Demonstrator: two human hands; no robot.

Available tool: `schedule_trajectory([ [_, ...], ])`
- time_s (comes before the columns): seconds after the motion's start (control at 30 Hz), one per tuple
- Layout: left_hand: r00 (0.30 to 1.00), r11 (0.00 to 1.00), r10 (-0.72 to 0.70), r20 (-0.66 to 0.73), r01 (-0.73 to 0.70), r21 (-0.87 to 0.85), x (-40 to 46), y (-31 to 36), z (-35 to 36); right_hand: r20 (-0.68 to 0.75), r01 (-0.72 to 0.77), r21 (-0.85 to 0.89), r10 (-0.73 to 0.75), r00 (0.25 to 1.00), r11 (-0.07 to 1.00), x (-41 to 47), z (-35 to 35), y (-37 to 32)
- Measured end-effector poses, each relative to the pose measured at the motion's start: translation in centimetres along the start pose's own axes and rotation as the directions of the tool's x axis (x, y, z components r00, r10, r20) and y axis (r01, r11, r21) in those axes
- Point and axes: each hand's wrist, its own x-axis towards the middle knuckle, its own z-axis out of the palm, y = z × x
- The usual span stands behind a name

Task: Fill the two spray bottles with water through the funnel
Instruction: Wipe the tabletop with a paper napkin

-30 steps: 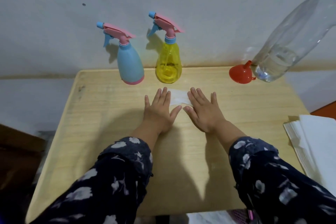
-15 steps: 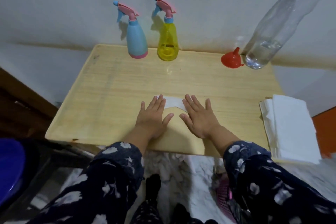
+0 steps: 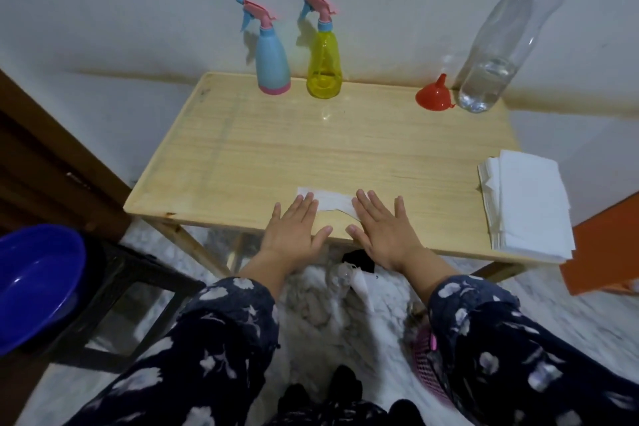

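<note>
In the head view, the left hand (image 3: 294, 230) lies flat on the near edge of the wooden table (image 3: 242, 149), palm down, with the fingers stretched out and a little apart. It grasps nothing; its fingertips touch the left end of a white paper strip (image 3: 328, 201). The right hand (image 3: 382, 232) lies in the same way just beside it, flat and spread, holding nothing, and its fingertips rest on the right end of the same strip. Both thumbs point toward each other without touching.

There are two spray bottles, and both stand upright at the far edge of the table, next to the wall. The blue spray bottle (image 3: 271, 59) is on the left and the yellow spray bottle (image 3: 324, 62) is just beside it on the right; they are apart from each other. Both nozzles point to the left. One red funnel (image 3: 434, 97) sits upside down at the far right, wide mouth on the table and spout up. Just beside it stands one clear water bottle (image 3: 498, 55), upright, with water only in its lower part. One stack of white napkins (image 3: 529, 204) lies at the right edge of the table. One blue basin (image 3: 34, 280) is on a dark stool to the left of the table.
</note>
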Motion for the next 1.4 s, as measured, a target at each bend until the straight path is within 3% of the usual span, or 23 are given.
schedule_trajectory([
  [0.17,0.999,0.999,0.040,-0.026,-0.040,-0.012,-2.1,0.1,0.3,-0.004,-0.019,0.080,0.020,1.000,0.997,-2.1,-0.3,-0.8],
  [0.3,0.986,0.998,0.028,-0.167,-0.037,-0.050,-2.3,-1.0,0.0,-0.072,-0.103,0.209,0.120,0.990,0.972,-3.5,-0.9,-0.9],
  [0.47,0.998,0.993,-0.062,0.029,0.065,-0.097,-0.8,-0.8,-0.3,-0.005,-0.256,0.247,0.265,0.964,0.934,-3.2,-0.6,-1.1],
  [0.73,0.997,0.999,0.047,-0.058,-0.048,-0.005,-3.0,-1.0,1.9,-0.095,-0.208,0.179,0.227,0.969,0.962,-4.9,1.4,-3.0],
  [0.83,0.994,0.996,0.082,-0.066,-0.085,-0.037,-3.9,-1.5,1.7,-0.119,-0.251,0.223,0.282,0.952,0.942,-5.6,1.5,-3.6],
  [0.97,0.997,0.996,0.077,-0.011,-0.077,-0.048,-4.1,-1.8,1.4,-0.026,-0.364,0.279,0.386,0.922,0.889,-5.9,0.9,-3.9],
  [1.17,0.997,0.998,0.068,-0.022,-0.068,-0.014,-4.0,-1.6,1.3,-0.086,-0.316,0.240,0.344,0.935,0.918,-6.2,1.0,-5.3],
  [1.3,0.979,0.977,0.103,-0.174,-0.132,-0.166,-3.6,-2.0,0.9,-0.135,-0.294,0.299,0.345,0.929,0.908,-5.9,1.0,-5.4],
  [1.4,0.960,0.899,0.060,-0.275,-0.171,-0.403,-2.7,-1.8,0.3,-0.308,-0.202,0.399,0.338,0.889,0.895,-5.3,1.1,-5.0],
])
